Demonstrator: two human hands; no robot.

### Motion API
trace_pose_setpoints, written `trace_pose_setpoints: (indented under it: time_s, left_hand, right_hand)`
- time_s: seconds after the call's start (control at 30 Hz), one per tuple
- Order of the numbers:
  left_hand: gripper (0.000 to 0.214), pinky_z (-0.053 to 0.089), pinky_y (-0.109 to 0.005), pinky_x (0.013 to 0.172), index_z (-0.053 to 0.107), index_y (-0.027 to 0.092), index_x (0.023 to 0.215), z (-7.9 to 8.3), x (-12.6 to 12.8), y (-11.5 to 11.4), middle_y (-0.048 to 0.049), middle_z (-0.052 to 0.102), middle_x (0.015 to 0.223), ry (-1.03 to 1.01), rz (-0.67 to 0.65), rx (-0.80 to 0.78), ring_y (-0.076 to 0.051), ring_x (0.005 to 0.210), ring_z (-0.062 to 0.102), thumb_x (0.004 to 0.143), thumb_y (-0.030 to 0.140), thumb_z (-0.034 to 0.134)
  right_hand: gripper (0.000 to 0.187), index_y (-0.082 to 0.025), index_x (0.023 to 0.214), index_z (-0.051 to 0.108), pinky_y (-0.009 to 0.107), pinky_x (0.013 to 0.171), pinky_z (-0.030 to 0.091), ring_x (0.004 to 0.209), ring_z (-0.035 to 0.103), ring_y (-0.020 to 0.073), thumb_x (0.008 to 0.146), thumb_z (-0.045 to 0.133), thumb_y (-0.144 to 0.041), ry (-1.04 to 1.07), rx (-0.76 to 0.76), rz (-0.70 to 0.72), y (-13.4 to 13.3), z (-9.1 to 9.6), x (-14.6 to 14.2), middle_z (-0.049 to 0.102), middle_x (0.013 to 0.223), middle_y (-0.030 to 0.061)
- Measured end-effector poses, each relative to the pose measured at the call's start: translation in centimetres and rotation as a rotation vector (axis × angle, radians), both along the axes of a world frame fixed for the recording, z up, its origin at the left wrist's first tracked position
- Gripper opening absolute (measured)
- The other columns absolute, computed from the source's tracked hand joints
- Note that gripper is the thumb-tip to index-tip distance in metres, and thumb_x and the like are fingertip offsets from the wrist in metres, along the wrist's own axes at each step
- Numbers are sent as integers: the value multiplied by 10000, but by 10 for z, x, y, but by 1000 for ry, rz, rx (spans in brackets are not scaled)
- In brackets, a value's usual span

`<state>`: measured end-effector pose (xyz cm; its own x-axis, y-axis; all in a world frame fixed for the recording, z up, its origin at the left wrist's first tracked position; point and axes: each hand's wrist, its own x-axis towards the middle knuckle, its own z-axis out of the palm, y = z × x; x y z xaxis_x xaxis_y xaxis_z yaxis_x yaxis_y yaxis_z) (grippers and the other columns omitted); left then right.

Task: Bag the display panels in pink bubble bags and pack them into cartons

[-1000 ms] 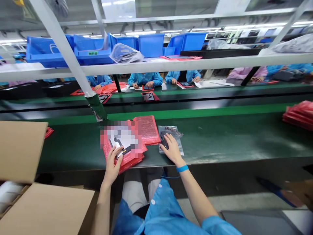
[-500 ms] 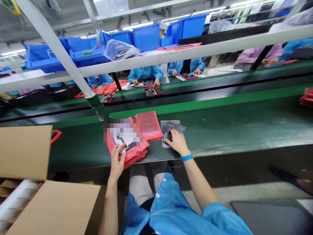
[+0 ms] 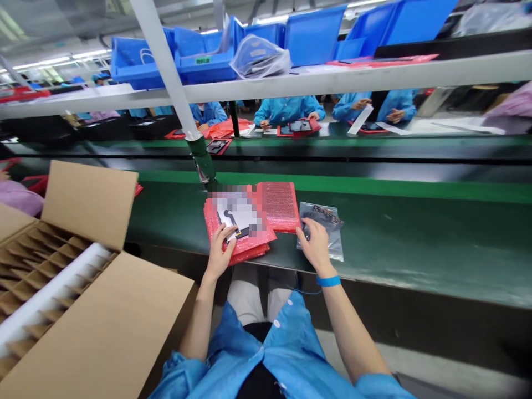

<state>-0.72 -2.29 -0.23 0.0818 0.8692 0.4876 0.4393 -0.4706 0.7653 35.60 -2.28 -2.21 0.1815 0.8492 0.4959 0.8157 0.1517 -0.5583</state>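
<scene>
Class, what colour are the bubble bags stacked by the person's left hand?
The bubble bags are red; the head view shows this best.

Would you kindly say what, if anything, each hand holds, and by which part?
Left hand: at the near edge of the panel; right hand: over the left part of the clear bag. Whether either grips is unclear.

Blue bins and a plastic bag occupy the shelf.

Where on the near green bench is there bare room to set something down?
Widest: right of the plastic bag under the right hand. Smaller: between the open carton flap and the red pouch stack under the left hand. Crowded: from that stack to the bag.
</scene>
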Motion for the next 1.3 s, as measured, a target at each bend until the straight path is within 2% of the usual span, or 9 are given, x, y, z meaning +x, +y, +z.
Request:
trace_pose_setpoints:
  time_s: [0.1, 0.3, 0.5, 0.67, 0.8, 0.93, 1.07, 1.17, 1.3]
  left_hand:
    - [426, 311, -530, 1393, 666, 256, 1470, 5, 2, -3, -109, 678, 1553, -55, -4, -18, -279, 1642, 438, 1085, 430, 612]
    - [431, 309, -523, 1390, 671, 259, 1462, 6, 0, -5, -109, 661, 1574, -69, -16, -48, -282, 1650, 430, 1081, 449, 603]
    - [429, 303, -535, 1388, 674, 252, 1455, 5, 1, -2, -117, 681, 1548, -62, -2, -43, -291, 1646, 435, 1071, 433, 611]
    - [453, 356, -530, 1364, 662, 222, 1453, 17, 3, -11, -134, 676, 1549, -104, 30, -26, -303, 1589, 511, 1051, 427, 628]
    - [370, 435, -527, 1308, 717, 237, 1332, 36, 27, -33, -136, 737, 1423, -238, 145, -20, -319, 1412, 656, 1048, 461, 644]
    - [526, 569, -566, 1169, 707, 252, 1329, 64, 65, -43, -147, 742, 1429, -661, -274, -441, -358, 1335, 713, 980, 646, 711]
    - [818, 592, -632, 1141, 660, 243, 1418, 94, 84, -30, -155, 687, 1533, -1106, -497, -667, -402, 1422, 665, 965, 903, 495]
    - [524, 592, -539, 1187, 722, 210, 1287, 97, 86, -14, -113, 795, 1348, -1248, -323, -674, -355, 1358, 716, 979, 633, 706]
    - [249, 622, -496, 1164, 746, 190, 1101, 83, 89, 1, -71, 853, 1124, -1300, -149, -758, -307, 1190, 801, 873, 283, 780]
  right_hand:
    - [581, -164, 1523, 668, 507, 1198, 497, 1357, 663, 352, 1100, 482, -517, 18, -105, 163, 27, 18, -30, 719, 1482, 199]
    - [637, -216, 1630, 595, 572, 1301, 338, 1592, 442, 391, 1029, 614, -428, -311, -301, 220, 67, 28, -42, 527, 1720, 153]
    - [357, -201, 1117, 830, 437, 1121, 452, 1203, 661, 307, 1073, 483, -266, -289, -313, 275, 78, 46, -28, 795, 1237, 157]
    - [432, -167, 1120, 734, 362, 972, 507, 1058, 668, 272, 1122, 312, -259, -170, -152, 135, 91, 70, -31, 756, 1138, 165]
    - [485, -188, 1171, 655, 380, 968, 526, 1058, 656, 272, 1140, 181, -291, 56, 170, -62, 88, 106, -37, 706, 1138, 159]
    - [335, -221, 1081, 622, 399, 888, 560, 931, 650, 257, 1123, 365, -432, 287, 510, -79, 51, 129, -54, 671, 1012, 95]
    - [306, -270, 990, 655, 516, 972, 570, 960, 682, 296, 1083, 458, -485, 228, 617, 142, -13, 108, -82, 679, 971, 88]
    - [414, -295, 1214, 700, 615, 1135, 529, 1230, 690, 376, 984, 606, -626, 225, 436, 117, -51, 75, -103, 719, 1234, 150]
    - [996, -250, 1704, 335, 600, 1232, 504, 1551, 530, 376, 908, 704, -721, 764, 212, 92, -68, 47, -120, 480, 1707, 203]
